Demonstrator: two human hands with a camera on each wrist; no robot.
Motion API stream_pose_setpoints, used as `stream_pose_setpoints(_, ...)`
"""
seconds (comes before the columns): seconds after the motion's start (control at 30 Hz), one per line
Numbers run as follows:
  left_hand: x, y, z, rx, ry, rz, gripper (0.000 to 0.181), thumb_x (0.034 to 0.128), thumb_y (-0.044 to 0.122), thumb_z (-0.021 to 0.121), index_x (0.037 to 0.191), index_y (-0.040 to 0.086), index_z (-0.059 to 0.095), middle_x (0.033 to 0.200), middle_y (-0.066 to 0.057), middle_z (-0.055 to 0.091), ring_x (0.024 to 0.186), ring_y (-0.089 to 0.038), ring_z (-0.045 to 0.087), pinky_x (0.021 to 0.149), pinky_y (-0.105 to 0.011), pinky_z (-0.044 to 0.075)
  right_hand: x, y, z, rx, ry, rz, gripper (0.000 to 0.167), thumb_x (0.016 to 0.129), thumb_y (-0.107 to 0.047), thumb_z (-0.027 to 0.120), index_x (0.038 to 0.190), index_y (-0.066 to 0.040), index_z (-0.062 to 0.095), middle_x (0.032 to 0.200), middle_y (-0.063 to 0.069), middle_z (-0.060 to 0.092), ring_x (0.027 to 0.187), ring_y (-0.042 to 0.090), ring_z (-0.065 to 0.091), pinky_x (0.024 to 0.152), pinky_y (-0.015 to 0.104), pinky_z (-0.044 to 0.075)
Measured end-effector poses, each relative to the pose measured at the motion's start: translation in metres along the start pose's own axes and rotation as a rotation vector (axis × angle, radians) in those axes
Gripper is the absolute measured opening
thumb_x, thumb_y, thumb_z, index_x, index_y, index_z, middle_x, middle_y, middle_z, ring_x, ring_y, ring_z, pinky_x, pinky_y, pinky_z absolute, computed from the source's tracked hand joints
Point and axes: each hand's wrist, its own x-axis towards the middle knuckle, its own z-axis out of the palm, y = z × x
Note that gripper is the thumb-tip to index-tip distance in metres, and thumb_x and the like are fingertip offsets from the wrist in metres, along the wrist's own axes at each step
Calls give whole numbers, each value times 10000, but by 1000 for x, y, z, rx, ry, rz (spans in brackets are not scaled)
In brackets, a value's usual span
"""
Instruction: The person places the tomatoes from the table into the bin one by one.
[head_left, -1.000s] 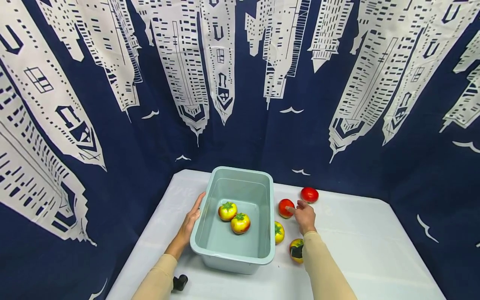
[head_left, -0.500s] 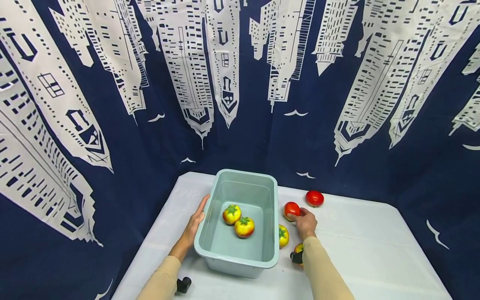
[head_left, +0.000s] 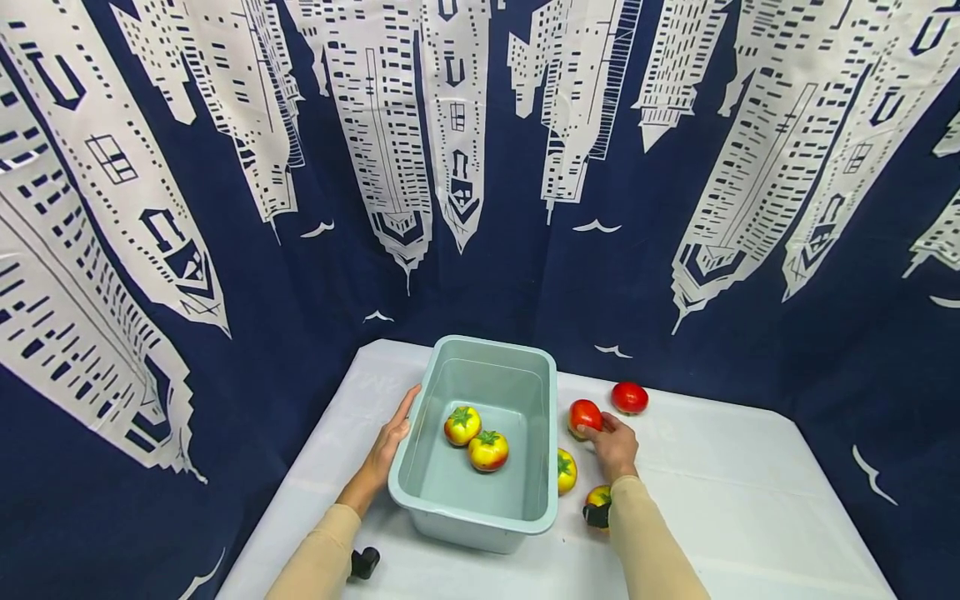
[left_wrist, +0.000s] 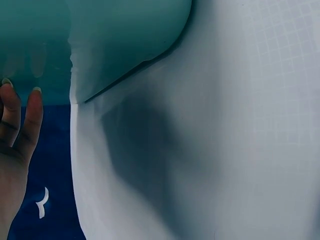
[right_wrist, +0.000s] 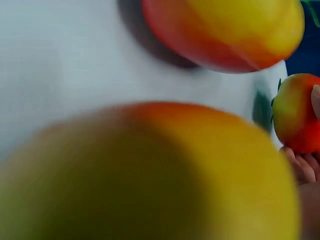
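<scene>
My right hand (head_left: 617, 447) grips a red tomato (head_left: 583, 415) to the right of a pale green plastic tub (head_left: 472, 518). In the right wrist view that tomato (right_wrist: 295, 120) has its leafy end turned away from the thumb. Flat along the tub's left wall lies my left hand (head_left: 386, 447), its fingers extended. The left wrist view shows the fingertips (left_wrist: 35, 102) by the tub's side. Inside the tub sit two yellow-red tomatoes with green tops, one farther back (head_left: 462, 426) and one nearer (head_left: 488, 452).
Another red tomato (head_left: 629, 397) lies behind the right hand. One yellow tomato (head_left: 567, 472) stands against the tub's right side; another (head_left: 598, 497) is partly hidden by the right wrist camera (head_left: 596, 516). A navy curtain (head_left: 487, 292) with white buildings hangs behind the white table (head_left: 720, 467).
The right hand has closed its fingers and thumb on the nearer red tomato, after reaching over it a second ago. The left hand stays at the tub. The head view has shifted slightly.
</scene>
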Motion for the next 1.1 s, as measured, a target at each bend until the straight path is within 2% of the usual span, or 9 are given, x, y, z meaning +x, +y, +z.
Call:
stream_pose_setpoints(0.2, 0, 0, 0, 13, -4, 25, 608, 971, 191, 232, 1567, 93, 155, 1622, -201, 142, 1419, 13, 221, 1085, -96, 193, -2, -13, -10, 45, -44, -57, 725, 846, -140, 726, 1465, 18, 384, 1469, 256, 442, 1355, 375, 430, 1125, 453, 351)
stream_pose_setpoints(0.33, 1, -1, 1, 10, -2, 12, 602, 975, 196, 231, 1569, 121, 164, 1629, -168, 151, 1426, 18, 215, 1087, -88, 187, -4, -25, -17, 103, -52, -90, 730, 841, -97, 725, 1467, 36, 372, 1485, 261, 416, 1374, 371, 416, 1130, 447, 338)
stream_pose_setpoints(0.53, 0, 0, 2, -5, 7, -16, 594, 981, 236, 224, 1571, 187, 171, 1638, -117, 155, 1436, 27, 191, 1087, -74, 175, -4, -43, -31, 100, -38, -113, 729, 851, -120, 724, 1471, 26, 370, 1484, 249, 423, 1373, 358, 424, 1128, 435, 344)
stream_pose_setpoints(0.63, 0, 1, 2, -11, 14, -15, 597, 979, 243, 231, 1570, 182, 175, 1636, -128, 159, 1432, 44, 191, 1086, -69, 177, -4, -50, -36, 113, -41, -120, 730, 853, -108, 721, 1474, 28, 363, 1486, 247, 423, 1372, 351, 426, 1124, 425, 347)
stream_pose_setpoints(0.87, 2, 0, 1, 19, 15, 5, 597, 980, 219, 227, 1570, 147, 168, 1633, -154, 147, 1431, 29, 191, 1088, -71, 166, -3, -60, -41, 146, -45, -140, 755, 830, -101, 746, 1473, 23, 369, 1485, 237, 431, 1370, 326, 434, 1128, 409, 341)
stream_pose_setpoints(1.1, 1, -1, 1, 7, 1, 27, 605, 976, 207, 224, 1570, 123, 153, 1632, -177, 126, 1446, -16, 171, 1097, -72, 151, -7, -79, -43, 142, -71, -163, 747, 841, -116, 738, 1481, -3, 369, 1497, 202, 433, 1366, 308, 446, 1104, 412, 375)
